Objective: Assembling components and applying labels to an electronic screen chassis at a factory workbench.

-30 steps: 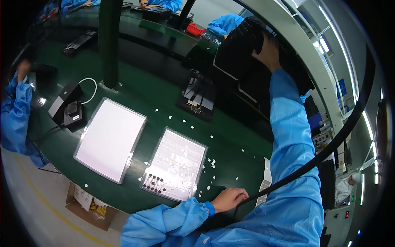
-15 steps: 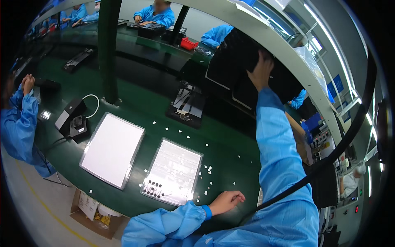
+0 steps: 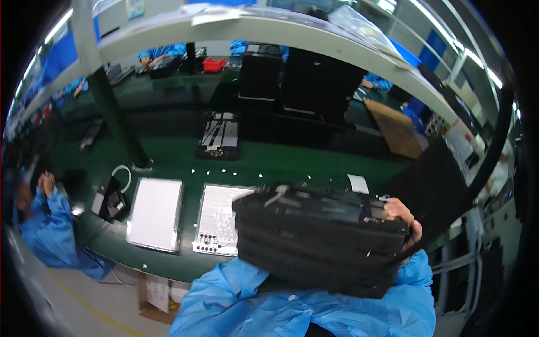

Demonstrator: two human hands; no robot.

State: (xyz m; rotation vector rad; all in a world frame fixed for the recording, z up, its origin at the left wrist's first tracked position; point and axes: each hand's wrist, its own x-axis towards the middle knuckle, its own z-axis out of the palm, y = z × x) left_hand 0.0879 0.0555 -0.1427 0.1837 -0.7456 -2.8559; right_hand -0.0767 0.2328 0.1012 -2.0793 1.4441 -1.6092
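Observation:
A bulky black tray-like block (image 3: 320,253) is held tilted in front of my body, above the bench's near edge. Flat dark and pale parts show along its blurred upper side. My right hand (image 3: 403,216) is closed round its right end, fingers curled over the top corner. My left sleeve (image 3: 224,283) runs up under the block's left part, and the block hides that hand. Left of the block lies a clear tray (image 3: 219,216) with small black round pieces at its near end, partly covered by it. Farther left is a white flat panel (image 3: 156,213).
An opened tablet-like device (image 3: 219,137) lies beyond the trays. Tall black blocks (image 3: 320,84) stand at the back under a pale shelf beam (image 3: 269,25). A green post (image 3: 118,118) rises at left. A person in blue (image 3: 50,219) sits far left. Small white scraps dot the green bench.
My right hand has come back from the dark stack at the back right, now gripping the black block close to me. The view has shifted, and my left hand has become hidden.

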